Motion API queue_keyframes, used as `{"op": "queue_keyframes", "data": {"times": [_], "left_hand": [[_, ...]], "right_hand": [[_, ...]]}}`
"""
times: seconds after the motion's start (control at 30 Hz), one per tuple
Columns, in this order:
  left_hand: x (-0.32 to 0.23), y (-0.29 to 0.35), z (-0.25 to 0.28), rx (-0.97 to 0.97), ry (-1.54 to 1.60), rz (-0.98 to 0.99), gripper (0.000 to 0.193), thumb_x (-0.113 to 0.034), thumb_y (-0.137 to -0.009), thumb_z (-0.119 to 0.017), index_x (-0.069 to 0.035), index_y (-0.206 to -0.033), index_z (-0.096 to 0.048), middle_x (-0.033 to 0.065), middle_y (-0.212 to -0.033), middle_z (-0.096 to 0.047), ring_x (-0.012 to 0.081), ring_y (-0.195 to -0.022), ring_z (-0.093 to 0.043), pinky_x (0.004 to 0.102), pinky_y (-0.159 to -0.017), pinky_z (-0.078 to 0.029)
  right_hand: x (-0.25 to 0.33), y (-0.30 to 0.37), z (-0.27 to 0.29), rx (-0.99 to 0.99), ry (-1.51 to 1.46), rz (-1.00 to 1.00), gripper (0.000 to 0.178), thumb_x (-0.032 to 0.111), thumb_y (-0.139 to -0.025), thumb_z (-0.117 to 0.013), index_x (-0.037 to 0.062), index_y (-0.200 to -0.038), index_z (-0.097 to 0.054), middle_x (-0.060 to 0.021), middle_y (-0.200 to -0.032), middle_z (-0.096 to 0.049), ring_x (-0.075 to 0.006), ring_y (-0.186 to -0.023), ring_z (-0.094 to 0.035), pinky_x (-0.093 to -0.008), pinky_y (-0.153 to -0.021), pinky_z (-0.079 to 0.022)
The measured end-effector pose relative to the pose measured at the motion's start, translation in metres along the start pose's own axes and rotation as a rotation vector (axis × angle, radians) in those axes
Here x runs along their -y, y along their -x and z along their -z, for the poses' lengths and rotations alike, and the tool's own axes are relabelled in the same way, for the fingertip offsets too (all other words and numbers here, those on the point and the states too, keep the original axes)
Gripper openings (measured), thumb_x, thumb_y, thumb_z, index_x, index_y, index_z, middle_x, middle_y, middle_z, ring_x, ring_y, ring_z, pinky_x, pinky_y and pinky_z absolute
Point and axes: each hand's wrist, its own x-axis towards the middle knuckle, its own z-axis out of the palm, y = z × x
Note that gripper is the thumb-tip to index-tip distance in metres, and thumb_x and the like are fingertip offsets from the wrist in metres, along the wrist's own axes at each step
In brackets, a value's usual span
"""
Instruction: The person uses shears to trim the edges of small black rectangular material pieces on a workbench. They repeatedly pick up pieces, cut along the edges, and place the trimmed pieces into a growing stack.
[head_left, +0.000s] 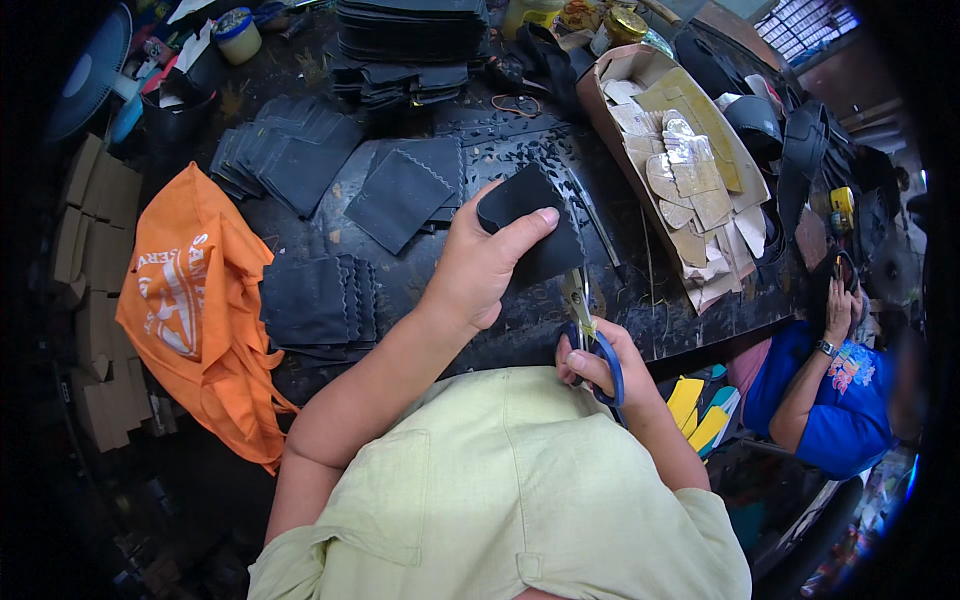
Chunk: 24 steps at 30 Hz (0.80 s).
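Observation:
My left hand (pixel 490 247) pinches a black leather-like piece (pixel 545 240) between thumb and fingers, above the dark table. Its near edge meets the blades of a pair of scissors (pixel 577 295). My right hand (pixel 608 365) grips the scissors by their blue handles, close to my body. Whether the blades are cutting into the piece cannot be made out. Just beyond my left hand lie more flat black pieces (pixel 400 200), some with a zigzag edge. Small black scraps (pixel 515 150) are strewn on the tabletop past the held piece.
Stacks of black pieces (pixel 410 40) stand at the back, with others (pixel 320 300) at left by an orange cloth bag (pixel 190 310). A cardboard box (pixel 610 130) of paper patterns sits right of centre. At far right is another person in a blue shirt (pixel 830 400).

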Motion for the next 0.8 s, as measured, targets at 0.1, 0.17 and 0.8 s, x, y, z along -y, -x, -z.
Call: {"op": "queue_keyframes", "data": {"times": [0.1, 0.17, 0.8], "left_hand": [[0.003, 0.001, -0.002, -0.013, 0.008, -0.03, 0.024, -0.004, -0.085, -0.071, 0.0, -0.107, -0.061, 0.0067, -0.095, -0.067, 0.0135, -0.084, -0.065, 0.0286, -0.079, -0.055], [0.004, 0.001, -0.002, -0.019, -0.003, -0.046, 0.023, -0.004, -0.085, -0.07, 0.0, -0.106, -0.061, 0.0066, -0.095, -0.067, 0.0136, -0.083, -0.065, 0.0285, -0.079, -0.055], [-0.004, -0.009, 0.012, -0.01, -0.163, -0.071, 0.017, -0.009, -0.085, -0.073, 0.0, -0.097, -0.066, 0.0037, -0.088, -0.068, 0.0091, -0.076, -0.064, 0.0241, -0.07, -0.053]], "right_hand": [[-0.002, -0.002, -0.005, -0.019, 0.002, 0.019, 0.017, 0.015, -0.087, -0.071, 0.0044, -0.088, -0.058, -0.0022, -0.073, -0.06, -0.01, -0.066, -0.057, -0.0249, -0.064, -0.047], [-0.002, -0.002, -0.006, -0.022, 0.016, 0.012, 0.017, 0.015, -0.087, -0.072, 0.0045, -0.088, -0.058, -0.0022, -0.073, -0.06, -0.0096, -0.066, -0.058, -0.0245, -0.063, -0.047], [0.0, 0.009, 0.017, -0.023, 0.14, -0.009, 0.018, 0.017, -0.087, -0.072, 0.0056, -0.085, -0.058, 0.0021, -0.067, -0.058, -0.0031, -0.057, -0.051, -0.0197, -0.052, -0.04]]}}
